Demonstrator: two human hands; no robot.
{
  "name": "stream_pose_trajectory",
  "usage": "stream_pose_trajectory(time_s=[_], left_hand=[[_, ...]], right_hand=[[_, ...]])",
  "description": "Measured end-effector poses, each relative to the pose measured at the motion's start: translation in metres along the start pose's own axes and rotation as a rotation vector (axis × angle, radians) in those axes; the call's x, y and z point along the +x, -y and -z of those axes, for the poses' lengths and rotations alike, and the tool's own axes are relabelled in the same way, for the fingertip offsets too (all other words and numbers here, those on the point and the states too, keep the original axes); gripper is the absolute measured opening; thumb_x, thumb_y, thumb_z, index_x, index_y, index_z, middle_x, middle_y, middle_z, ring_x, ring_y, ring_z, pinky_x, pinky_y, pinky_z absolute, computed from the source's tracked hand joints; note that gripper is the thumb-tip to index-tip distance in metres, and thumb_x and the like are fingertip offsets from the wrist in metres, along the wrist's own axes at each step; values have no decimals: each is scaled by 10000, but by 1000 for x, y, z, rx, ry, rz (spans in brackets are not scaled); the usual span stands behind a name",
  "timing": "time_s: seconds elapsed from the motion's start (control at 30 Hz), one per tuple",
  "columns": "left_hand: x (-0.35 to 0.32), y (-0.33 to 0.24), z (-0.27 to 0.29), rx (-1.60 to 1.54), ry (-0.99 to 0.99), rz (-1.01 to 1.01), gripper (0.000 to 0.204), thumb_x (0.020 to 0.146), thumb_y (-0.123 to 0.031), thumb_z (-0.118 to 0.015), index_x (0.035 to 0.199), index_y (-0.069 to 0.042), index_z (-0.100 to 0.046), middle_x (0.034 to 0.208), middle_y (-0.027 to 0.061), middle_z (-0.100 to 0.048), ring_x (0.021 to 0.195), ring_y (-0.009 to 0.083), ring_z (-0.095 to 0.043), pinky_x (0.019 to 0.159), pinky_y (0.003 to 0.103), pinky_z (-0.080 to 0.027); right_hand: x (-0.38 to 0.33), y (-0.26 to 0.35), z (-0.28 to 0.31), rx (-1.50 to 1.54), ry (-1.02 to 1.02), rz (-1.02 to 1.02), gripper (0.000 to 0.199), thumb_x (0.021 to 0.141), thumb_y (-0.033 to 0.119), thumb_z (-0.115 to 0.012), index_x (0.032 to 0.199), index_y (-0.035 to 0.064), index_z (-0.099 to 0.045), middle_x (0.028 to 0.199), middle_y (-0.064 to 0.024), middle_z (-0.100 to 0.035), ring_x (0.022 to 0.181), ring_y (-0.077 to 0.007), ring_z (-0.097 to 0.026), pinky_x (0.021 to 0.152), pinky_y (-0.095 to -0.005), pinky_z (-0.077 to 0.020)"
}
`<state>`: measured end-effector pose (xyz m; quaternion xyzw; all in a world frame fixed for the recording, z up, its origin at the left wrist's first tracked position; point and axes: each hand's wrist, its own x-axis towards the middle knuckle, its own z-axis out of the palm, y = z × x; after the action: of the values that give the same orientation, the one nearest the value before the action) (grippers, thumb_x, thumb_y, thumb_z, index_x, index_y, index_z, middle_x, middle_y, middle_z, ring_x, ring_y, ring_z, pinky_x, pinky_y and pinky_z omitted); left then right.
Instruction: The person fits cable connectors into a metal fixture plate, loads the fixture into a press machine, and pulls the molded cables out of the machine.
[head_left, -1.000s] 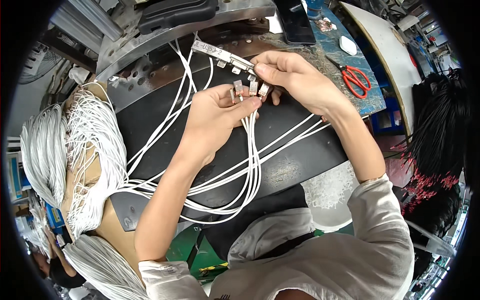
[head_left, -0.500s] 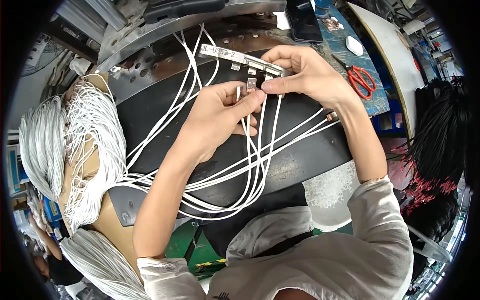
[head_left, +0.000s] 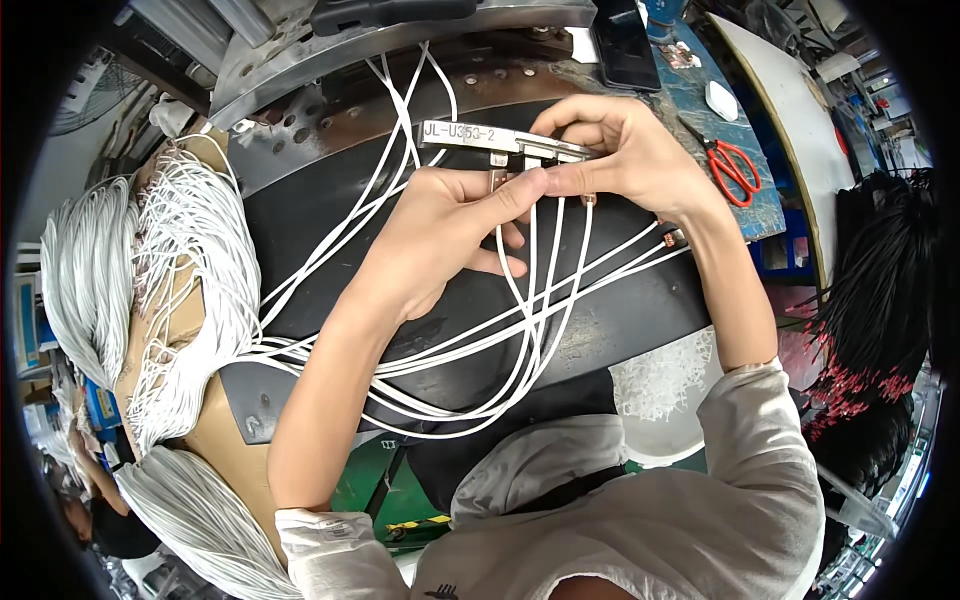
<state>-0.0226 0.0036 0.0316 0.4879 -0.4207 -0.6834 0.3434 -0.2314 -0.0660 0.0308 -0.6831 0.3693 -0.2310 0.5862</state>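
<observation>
A narrow metal fixture bar [head_left: 470,135] is gripped at its right end by my right hand [head_left: 640,160], thumb below and fingers behind. Under its lower edge sit several USB plugs on white cables [head_left: 533,250]. Closed around one USB plug [head_left: 498,179] is my left hand [head_left: 425,235], its thumb tip against my right thumb. That plug meets the bar's lower edge; how deep it sits cannot be made out. Another copper-coloured plug [head_left: 589,199] hangs below the right end of the bar.
Bundles of white cable [head_left: 195,290] lie to my left. Red-handled scissors [head_left: 735,173], a white mouse-like object [head_left: 720,100] and a dark phone [head_left: 627,50] are at the right. A black mat [head_left: 620,290] covers the bench. Black cables [head_left: 880,260] hang far right.
The bar has shifted slightly right and down in view and turned more level. The plug in my left hand, earlier apart below the bar, now meets its lower edge.
</observation>
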Motion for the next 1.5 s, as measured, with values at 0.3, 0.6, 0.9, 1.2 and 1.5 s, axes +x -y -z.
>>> stream_pose_trajectory(time_s=[0.3,0.6,0.9,1.2,1.5], left_hand=[[3,6,2,-26,52,16,444,925,-397,-681,904,46,-713,731,13,-552,666,78,-565,560,278,-601],[2,-9,24,912,-308,-458,403,875,-384,-722,953,11,-727,779,101,-650,757,213,-649,607,388,-529],[86,-47,42,1577,-715,-430,325,875,-350,-675,883,-29,-725,879,190,-709,894,366,-693,789,477,-529],[73,-53,58,1241,-622,-531,290,890,-276,-616,848,6,-666,798,222,-675,825,427,-670,731,492,-535],[-93,-23,105,957,-655,-762,195,844,-66,-637,685,22,-568,586,88,-494,546,190,-461,561,343,-387]], right_hand=[[0,0,-1,10,4,10,295,805,-13,-764,1076,-49,-654,855,-61,-704,699,-66,-631,594,-194,-493],[18,-17,36,-736,16,448,390,786,42,-779,1161,9,-674,977,-127,-675,880,-183,-648,749,-314,-512],[189,-12,58,-1050,-597,674,205,902,151,-611,1074,43,-645,1003,-149,-654,909,-253,-612,816,-345,-490],[201,-14,54,-1118,-536,667,265,892,183,-614,1122,53,-635,1017,-169,-645,975,-328,-604,857,-395,-494],[38,3,12,-952,-473,459,230,829,196,-714,951,4,-683,912,-174,-634,913,-359,-607,799,-437,-477]])
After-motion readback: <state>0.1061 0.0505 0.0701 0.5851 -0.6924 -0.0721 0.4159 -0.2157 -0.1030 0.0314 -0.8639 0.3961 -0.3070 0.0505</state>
